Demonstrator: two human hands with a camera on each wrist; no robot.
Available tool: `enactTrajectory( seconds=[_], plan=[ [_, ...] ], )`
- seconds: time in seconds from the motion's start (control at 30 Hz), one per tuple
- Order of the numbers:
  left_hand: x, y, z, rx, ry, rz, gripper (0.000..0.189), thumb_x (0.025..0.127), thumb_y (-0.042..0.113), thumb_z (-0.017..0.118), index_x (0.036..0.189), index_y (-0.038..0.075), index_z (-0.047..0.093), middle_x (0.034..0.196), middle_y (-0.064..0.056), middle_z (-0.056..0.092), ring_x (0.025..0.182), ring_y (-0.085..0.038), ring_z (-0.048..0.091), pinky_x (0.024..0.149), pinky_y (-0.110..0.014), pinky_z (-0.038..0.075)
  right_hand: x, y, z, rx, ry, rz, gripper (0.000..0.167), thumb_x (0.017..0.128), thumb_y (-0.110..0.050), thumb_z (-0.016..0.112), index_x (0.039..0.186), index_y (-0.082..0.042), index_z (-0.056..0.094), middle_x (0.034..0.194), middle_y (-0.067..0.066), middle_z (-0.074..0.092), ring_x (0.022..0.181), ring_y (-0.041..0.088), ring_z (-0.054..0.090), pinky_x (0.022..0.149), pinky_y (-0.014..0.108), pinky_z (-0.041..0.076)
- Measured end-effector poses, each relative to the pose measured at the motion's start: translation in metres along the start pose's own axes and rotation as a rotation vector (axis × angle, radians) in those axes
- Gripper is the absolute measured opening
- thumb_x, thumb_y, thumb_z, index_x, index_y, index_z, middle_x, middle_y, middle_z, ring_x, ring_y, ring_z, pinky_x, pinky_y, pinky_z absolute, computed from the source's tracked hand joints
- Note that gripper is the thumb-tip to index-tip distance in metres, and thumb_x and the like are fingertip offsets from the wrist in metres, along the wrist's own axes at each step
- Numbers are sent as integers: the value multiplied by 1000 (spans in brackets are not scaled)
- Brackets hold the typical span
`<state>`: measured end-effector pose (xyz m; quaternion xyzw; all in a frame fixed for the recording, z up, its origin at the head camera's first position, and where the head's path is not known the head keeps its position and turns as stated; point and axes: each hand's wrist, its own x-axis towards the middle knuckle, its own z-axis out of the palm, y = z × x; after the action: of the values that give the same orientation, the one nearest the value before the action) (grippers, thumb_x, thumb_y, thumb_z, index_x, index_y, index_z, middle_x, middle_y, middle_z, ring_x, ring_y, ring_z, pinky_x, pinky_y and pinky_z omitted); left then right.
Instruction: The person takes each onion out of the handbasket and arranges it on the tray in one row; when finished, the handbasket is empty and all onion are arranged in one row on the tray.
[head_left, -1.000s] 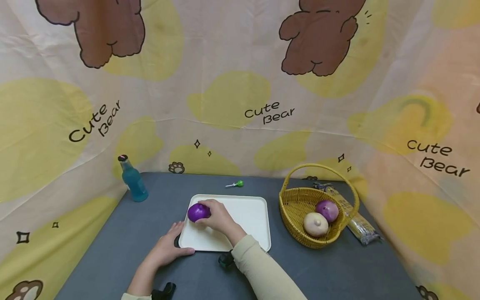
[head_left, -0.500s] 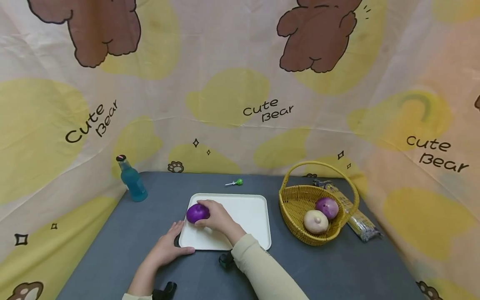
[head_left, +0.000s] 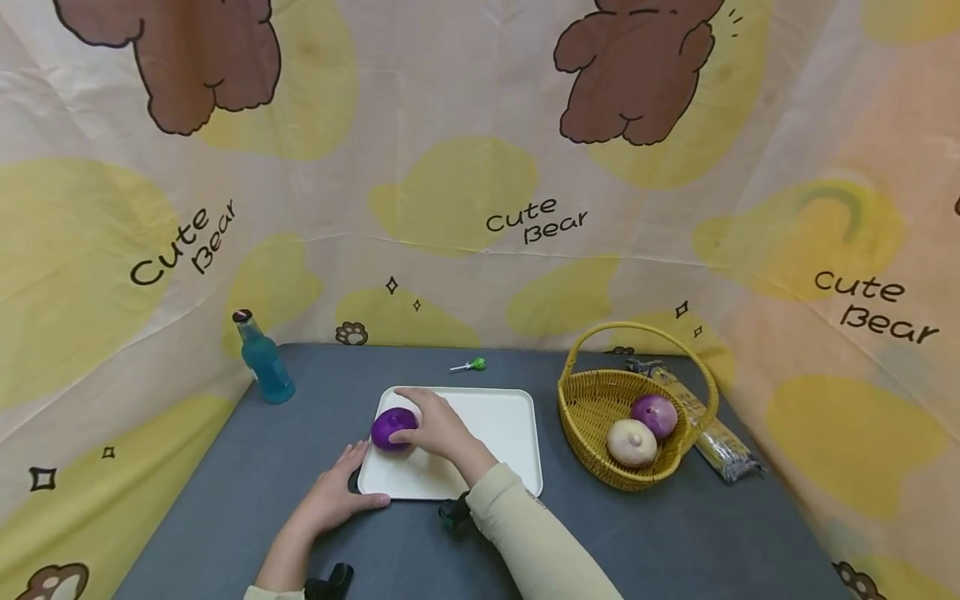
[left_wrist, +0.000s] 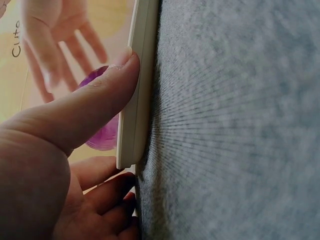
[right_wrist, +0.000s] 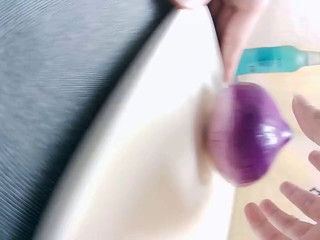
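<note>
A purple onion [head_left: 386,428] sits on the left part of a white tray [head_left: 495,433]. My right hand [head_left: 441,427] hovers just beside and over it. In the right wrist view the spread fingertips [right_wrist: 267,212] stand apart from the onion [right_wrist: 250,135], whose pointed end faces them. My left hand [head_left: 333,493] holds the tray's near left corner. Its thumb [left_wrist: 100,92] lies against the tray rim in the left wrist view, with the other fingers round the corner side.
A yellow wicker basket [head_left: 588,454] at right contains a purple onion [head_left: 655,416] and a whitish onion [head_left: 631,443]. A clear plastic packet [head_left: 723,450] lies behind it. A blue bottle [head_left: 267,367] stands back left; a green lollipop [head_left: 476,364] lies beyond the tray.
My right hand has let go of the purple onion, its fingers spreading and lifting slightly away. The onion was shifted slightly left and down. My left hand has stayed at the tray corner.
</note>
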<state>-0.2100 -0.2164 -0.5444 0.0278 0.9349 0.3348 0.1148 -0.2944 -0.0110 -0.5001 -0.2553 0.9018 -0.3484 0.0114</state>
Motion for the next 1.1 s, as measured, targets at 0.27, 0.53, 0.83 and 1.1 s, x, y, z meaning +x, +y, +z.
enactTrajectory(
  seconds=[0.27,0.53,0.83,1.1],
  plan=[
    [2,0,1,7,2,-10,116,75,57,83,160,5,25,165,-27,20,150,-53,15,110,-78,22,-4,-15,-23,19,17,-23,71,85,-36,82,148,-22,53,152,3,52,144,24,45,116,45,39],
    [1,-1,1,5,1,2,114,76,57,83,160,5,25,165,-26,20,151,-51,15,110,-78,20,-13,-22,-40,48,44,-49,67,87,-38,81,147,-22,54,153,5,50,143,25,47,111,44,46],
    [0,-3,0,25,12,8,115,75,56,83,159,2,27,163,-28,23,151,-51,15,110,-78,21,-22,-31,-61,129,99,-88,66,87,-30,82,145,-17,55,148,5,55,131,24,57,93,35,58],
    [0,-1,1,15,11,17,114,75,55,84,159,2,27,163,-28,23,151,-50,15,111,-77,20,-36,-25,-82,160,172,-117,65,87,-31,81,145,-18,55,147,4,56,128,26,59,90,40,59]
  ],
)
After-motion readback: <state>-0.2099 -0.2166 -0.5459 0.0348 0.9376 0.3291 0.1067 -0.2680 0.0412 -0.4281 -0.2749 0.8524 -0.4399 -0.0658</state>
